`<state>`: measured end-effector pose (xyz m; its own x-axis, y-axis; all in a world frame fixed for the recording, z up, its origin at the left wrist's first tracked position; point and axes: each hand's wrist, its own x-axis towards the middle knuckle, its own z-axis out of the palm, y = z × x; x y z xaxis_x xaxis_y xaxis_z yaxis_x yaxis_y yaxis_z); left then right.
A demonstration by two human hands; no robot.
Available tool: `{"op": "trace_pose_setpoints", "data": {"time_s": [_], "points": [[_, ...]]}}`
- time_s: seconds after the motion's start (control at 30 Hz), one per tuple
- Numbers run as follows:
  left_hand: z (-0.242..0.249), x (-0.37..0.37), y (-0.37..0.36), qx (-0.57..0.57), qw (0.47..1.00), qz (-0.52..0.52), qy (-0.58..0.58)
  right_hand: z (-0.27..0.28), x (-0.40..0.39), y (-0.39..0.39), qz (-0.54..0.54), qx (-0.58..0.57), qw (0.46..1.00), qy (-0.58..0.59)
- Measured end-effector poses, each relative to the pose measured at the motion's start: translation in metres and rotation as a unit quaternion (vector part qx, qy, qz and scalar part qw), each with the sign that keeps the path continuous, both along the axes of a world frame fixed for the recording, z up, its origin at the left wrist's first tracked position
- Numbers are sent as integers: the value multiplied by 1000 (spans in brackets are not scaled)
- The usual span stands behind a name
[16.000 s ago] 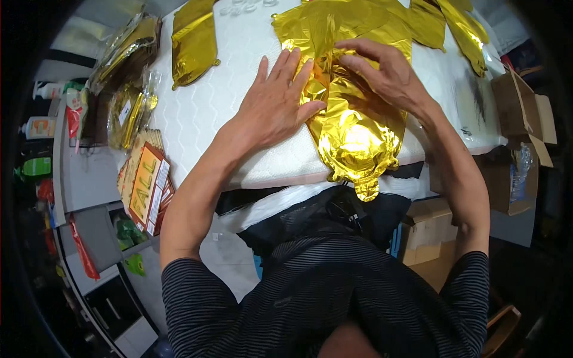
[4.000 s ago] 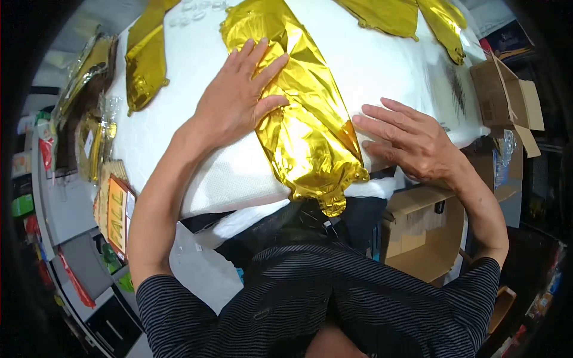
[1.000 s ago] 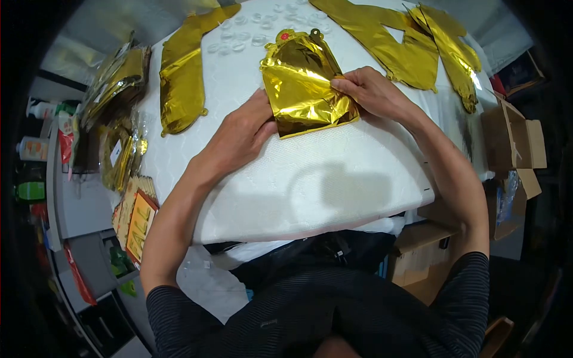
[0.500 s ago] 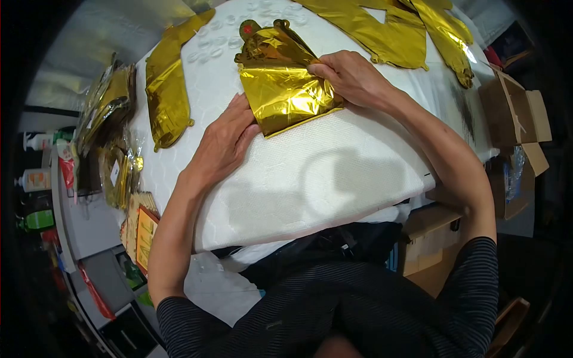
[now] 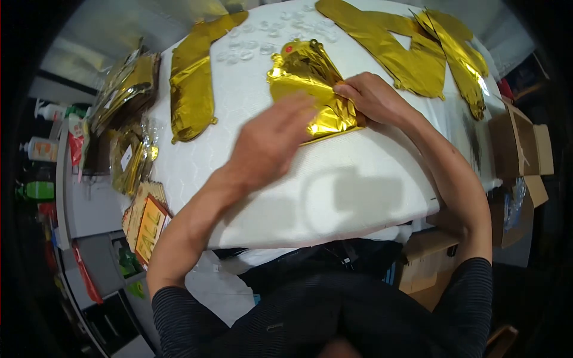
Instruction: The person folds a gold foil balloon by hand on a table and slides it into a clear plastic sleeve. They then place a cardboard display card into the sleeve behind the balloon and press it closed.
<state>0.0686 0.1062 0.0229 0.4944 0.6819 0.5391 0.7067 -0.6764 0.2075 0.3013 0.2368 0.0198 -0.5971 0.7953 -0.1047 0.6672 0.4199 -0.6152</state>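
A folded gold foil balloon [image 5: 310, 77] lies on the white padded table, wrinkled, with small tabs and a red spot at its far end. My right hand [image 5: 373, 98] grips its right edge, thumb on top and the other fingers curled around the side. Over the balloon's near left part passes my left hand [image 5: 271, 137], blurred by motion, its fingers stretched out and covering some of the foil. Nothing shows in that left hand.
Flat gold foil balloons lie around: one at left [image 5: 192, 89], an A-shaped one [image 5: 388, 45] and a narrow one [image 5: 459, 59] at right. Clear round discs [image 5: 268, 48] are scattered at the back. Bagged foil packs [image 5: 128, 89] stand left; a cardboard box [image 5: 513, 140] stands right.
My left hand has come off the table beside the balloon and moved right, over the foil. My right hand keeps its hold at the right edge. The whole view has shifted slightly.
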Motion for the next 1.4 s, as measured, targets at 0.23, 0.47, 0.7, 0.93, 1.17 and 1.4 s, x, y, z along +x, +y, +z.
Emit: {"op": "trace_pose_setpoints", "data": {"time_s": [0.23, 0.47, 0.7, 0.93, 1.17, 1.4], "points": [[-13, 14, 8, -122, 973, -19, 196, 0, -2, -2, -12, -9, 1000, 5], [-26, 10, 9, -151, 968, -2, 202, 2, -3, -1, -17, -39, 999, 0], [-26, 10, 8, -137, 970, -3, 199, 4, -2, -2, -15, -8, 1000, -5], [-28, 9, 9, -141, 969, 2, 204, 21, 17, -14, -56, -151, 984, 71], [-29, 10, 9, -140, 970, 4, 198, 21, 31, -36, -63, -108, 990, 63], [-28, 11, 8, -153, 967, 7, 201, 11, 37, -43, -64, -45, 996, 40]]}}
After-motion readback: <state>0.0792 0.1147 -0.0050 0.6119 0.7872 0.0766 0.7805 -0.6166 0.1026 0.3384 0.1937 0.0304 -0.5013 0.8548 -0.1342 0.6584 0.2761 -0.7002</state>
